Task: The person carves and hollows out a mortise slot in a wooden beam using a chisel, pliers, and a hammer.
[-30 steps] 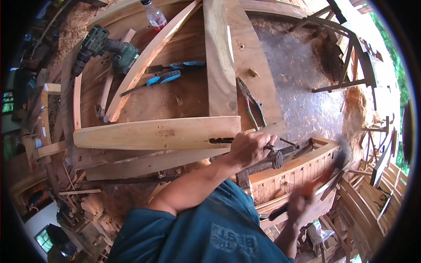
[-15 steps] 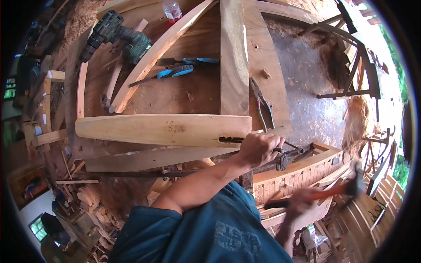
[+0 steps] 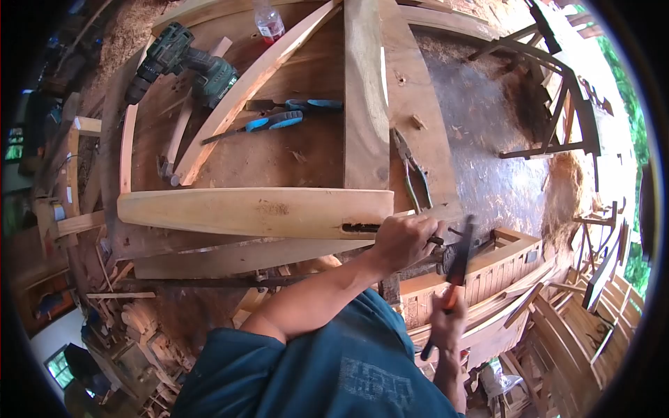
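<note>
My left hand (image 3: 404,244) is closed around a chisel, which it mostly hides. The chisel's dark shaft (image 3: 373,228) lies at the dark slot near the right end of a pale, tapered wooden piece (image 3: 258,211). My right hand (image 3: 448,319) grips a hammer (image 3: 458,268) with an orange and black handle. The hammer's dark head is up close to the right of my left hand, with a small gap between them. A pair of pliers (image 3: 417,177) lies on the board just beyond my left hand.
A green cordless drill (image 3: 185,63), two blue-handled tools (image 3: 275,120), another hammer (image 3: 167,169) and a plastic bottle (image 3: 270,22) lie among wooden bars on the workbench. A clamp (image 3: 446,258) sits at the bench edge. A slatted wooden frame (image 3: 481,282) stands at right.
My right hand has swung the hammer leftward, from out at the right to beside my left hand. My left hand stays at the slot, and the view has shifted slightly.
</note>
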Demonstrator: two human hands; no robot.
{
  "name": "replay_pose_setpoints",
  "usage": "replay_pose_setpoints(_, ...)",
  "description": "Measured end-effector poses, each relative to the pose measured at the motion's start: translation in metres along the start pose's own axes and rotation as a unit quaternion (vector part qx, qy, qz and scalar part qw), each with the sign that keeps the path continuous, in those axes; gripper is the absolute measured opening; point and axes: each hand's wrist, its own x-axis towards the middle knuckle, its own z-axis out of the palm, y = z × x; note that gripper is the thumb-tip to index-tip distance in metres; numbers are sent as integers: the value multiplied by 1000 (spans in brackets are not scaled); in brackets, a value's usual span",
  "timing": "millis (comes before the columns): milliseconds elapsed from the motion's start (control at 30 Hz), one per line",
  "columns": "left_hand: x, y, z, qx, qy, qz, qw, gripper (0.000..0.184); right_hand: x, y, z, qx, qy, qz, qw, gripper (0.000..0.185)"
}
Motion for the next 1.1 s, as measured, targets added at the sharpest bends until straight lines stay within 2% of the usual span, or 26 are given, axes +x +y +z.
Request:
replay_pose_setpoints(67, -2, 5, -2, 4, 1, -9, 1000, 29, -6, -14, -21, 103, 101, 5, 990, 18)
replay_pose_setpoints(100, 1, 4, -2, 8, 5, -11, 1000, 29, -3, 1, -38, 250, 110, -4, 962, 24)
replay_pose_setpoints(167, -2, 0, -1, 7, -4, -15, 1000, 30, -4, -36, -40, 344, 164, -15, 924, 16)
replay_pose_setpoints(233, -1, 1, 0, 1, -2, -6, 1000, 30, -7, -38, -18, 133, 63, -19, 989, 6)
replay_pose_setpoints(300, -2, 1, -5, 1, -15, -7, 1000, 29, -7, -25, 11, -73, -37, -19, 996, 6)
replay_pose_setpoints(367, 0, -1, -8, 0, -13, -6, 1000, 29, -4, 16, -3, -8, 33, -68, 997, 13)
replay_pose_setpoints(400, -4, 2, -6, -7, -10, -9, 1000, 28, -8, 7, -18, 91, 59, -3, 994, 26)
replay_pose_setpoints(467, -3, 1, -5, 3, -13, -11, 1000, 26, -2, -20, -36, 243, 116, 23, 963, 23)
replay_pose_setpoints(500, -5, 1, -6, 0, -15, -13, 1000, 25, -4, -44, -38, 298, 153, 82, 939, 20)
replay_pose_setpoints(600, -6, 1, -5, -1, -15, -8, 1000, 23, -6, -3, 2, 299, -65, 63, 950, 8)
replay_pose_setpoints(633, -7, -2, -6, 4, -15, -4, 1000, 23, -4, -32, 7, -78, -103, 55, 990, 11)
replay_pose_setpoints(667, -7, -2, -5, 5, -14, -1, 1000, 22, -5, -9, 7, -102, -53, 1, 993, 15)
replay_pose_setpoints(700, -6, -3, -4, 4, -13, -3, 1000, 22, -2, -6, 6, 34, 1, 11, 999, 19)
replay_pose_setpoints(733, -8, -2, -2, 2, -14, -8, 1000, 22, -4, -6, -2, 108, 43, 47, 992, 19)
replay_pose_setpoints(800, -9, -2, -3, 9, -12, -12, 1000, 23, -2, -30, -19, 275, 92, 97, 952, 22)
replay_pose_setpoints(867, -8, -1, -3, 14, -18, -19, 1000, 23, -5, 54, 7, 175, 62, 9, 983, 22)
replay_pose_setpoints(933, -7, -2, -4, 12, -17, -13, 1000, 23, 0, -15, 14, -95, -52, -17, 994, 23)
replay_pose_setpoints(967, -10, -3, -6, 5, -16, -5, 1000, 23, -2, -20, 13, -88, -54, -14, 995, 18)
replay_pose_setpoints(1067, -13, -1, -6, -1, -17, -10, 1000, 22, -6, -6, 4, 176, 46, 66, 981, 14)
replay_pose_setpoints(1100, -11, -2, -7, 0, -19, -13, 1000, 21, -2, -3, 10, 198, 128, 58, 970, 16)
